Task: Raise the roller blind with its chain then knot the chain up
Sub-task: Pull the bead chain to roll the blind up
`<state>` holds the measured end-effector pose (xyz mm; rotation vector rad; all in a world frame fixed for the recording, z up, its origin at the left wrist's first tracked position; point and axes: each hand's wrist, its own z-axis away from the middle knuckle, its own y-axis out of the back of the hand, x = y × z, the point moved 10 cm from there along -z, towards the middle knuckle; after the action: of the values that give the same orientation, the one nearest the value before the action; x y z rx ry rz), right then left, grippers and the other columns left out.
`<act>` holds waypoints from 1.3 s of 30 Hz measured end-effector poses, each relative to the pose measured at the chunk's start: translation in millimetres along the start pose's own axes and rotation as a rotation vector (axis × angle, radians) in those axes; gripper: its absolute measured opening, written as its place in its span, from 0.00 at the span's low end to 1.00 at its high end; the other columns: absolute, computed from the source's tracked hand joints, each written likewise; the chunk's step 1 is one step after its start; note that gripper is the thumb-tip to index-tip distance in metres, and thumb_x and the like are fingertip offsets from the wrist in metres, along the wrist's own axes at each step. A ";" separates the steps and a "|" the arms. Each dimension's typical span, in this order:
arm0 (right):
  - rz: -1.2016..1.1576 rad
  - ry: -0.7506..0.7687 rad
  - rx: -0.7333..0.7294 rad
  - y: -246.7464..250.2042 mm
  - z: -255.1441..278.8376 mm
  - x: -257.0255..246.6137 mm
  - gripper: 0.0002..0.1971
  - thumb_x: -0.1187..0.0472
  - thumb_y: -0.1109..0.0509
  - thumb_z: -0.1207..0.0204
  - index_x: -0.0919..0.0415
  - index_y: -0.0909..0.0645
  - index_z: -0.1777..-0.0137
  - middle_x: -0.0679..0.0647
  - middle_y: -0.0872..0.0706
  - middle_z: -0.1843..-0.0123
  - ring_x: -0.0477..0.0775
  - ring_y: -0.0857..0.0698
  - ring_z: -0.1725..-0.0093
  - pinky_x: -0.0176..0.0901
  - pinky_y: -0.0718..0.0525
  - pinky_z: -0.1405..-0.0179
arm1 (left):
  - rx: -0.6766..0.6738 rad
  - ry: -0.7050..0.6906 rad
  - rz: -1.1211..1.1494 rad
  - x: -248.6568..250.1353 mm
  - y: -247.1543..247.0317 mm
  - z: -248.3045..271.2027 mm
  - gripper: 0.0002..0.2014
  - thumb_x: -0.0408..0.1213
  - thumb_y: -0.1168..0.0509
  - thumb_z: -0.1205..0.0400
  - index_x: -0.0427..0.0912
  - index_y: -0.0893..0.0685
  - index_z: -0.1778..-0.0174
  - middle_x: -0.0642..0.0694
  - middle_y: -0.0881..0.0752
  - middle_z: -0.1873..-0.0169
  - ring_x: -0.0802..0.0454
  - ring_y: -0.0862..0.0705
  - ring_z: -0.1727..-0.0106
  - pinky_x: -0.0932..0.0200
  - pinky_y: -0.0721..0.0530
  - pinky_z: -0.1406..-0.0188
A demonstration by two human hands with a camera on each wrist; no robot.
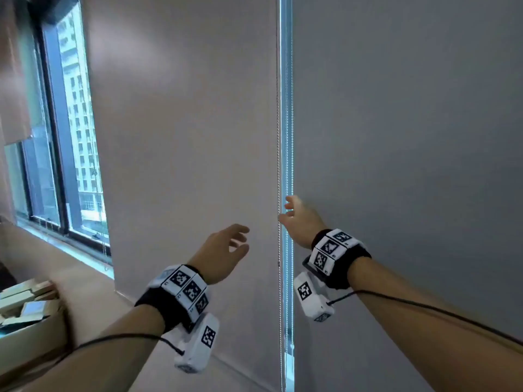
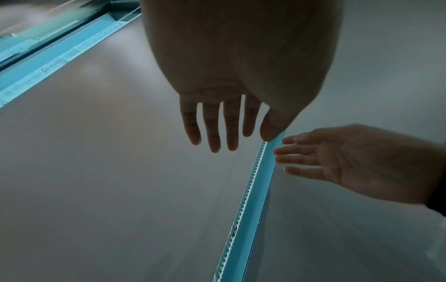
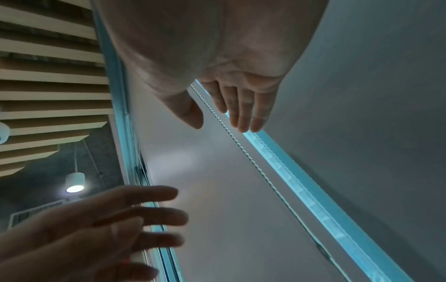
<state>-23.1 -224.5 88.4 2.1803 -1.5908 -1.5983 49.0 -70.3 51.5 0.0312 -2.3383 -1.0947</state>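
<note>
Two grey roller blinds hang lowered side by side, the left blind [image 1: 184,137] and the right blind [image 1: 410,137], with a bright blue gap between them. A bead chain [image 1: 278,165] hangs down that gap. My right hand [image 1: 288,213] is at the chain with its fingers straight and spread. In the right wrist view the chain [image 3: 243,150] runs between the thumb and fingers of my right hand [image 3: 224,116], unpinched. My left hand [image 1: 237,241] hovers open before the left blind, a little left of and below the right hand, holding nothing. The left wrist view shows my left hand [image 2: 217,133], my right hand [image 2: 301,158] and the chain [image 2: 251,181].
An uncovered window [image 1: 76,137] with buildings outside is at the far left, above a sill. A cardboard box [image 1: 31,343] of books stands at the lower left. A lit ceiling lamp [image 3: 75,183] and wooden ceiling slats [image 3: 48,80] show overhead.
</note>
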 end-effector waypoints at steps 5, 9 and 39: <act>-0.099 0.025 0.094 2.0 -58.7 -18.8 0.29 0.61 0.34 0.23 0.58 0.35 0.22 0.56 0.20 0.30 0.57 0.19 0.33 0.52 0.21 0.31 | 0.055 -0.050 0.075 -20.4 -3.3 -43.0 0.14 0.43 0.38 0.18 0.52 0.23 0.37 0.56 0.16 0.48 0.63 0.17 0.47 0.69 0.23 0.52; -0.198 0.113 0.195 14.7 -88.4 -48.0 0.20 0.60 0.36 0.22 0.56 0.29 0.30 0.52 0.16 0.51 0.54 0.16 0.53 0.48 0.17 0.48 | 0.080 -0.129 0.116 -23.4 -0.4 -69.9 0.14 0.40 0.37 0.18 0.50 0.23 0.36 0.55 0.15 0.48 0.64 0.16 0.47 0.76 0.23 0.54; -0.525 0.249 0.170 -40.0 -84.4 -55.8 0.22 0.53 0.50 0.12 0.54 0.34 0.70 0.46 0.36 0.78 0.41 0.41 0.84 0.28 0.41 0.87 | -0.072 -0.266 0.895 26.9 68.9 -179.6 0.22 0.45 0.57 0.11 0.39 0.20 0.39 0.37 0.13 0.45 0.42 0.14 0.43 0.45 0.19 0.41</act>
<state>66.9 -208.9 147.5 2.9319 -1.1865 -1.2281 128.4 -157.2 206.1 -1.1272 -2.1193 -0.7289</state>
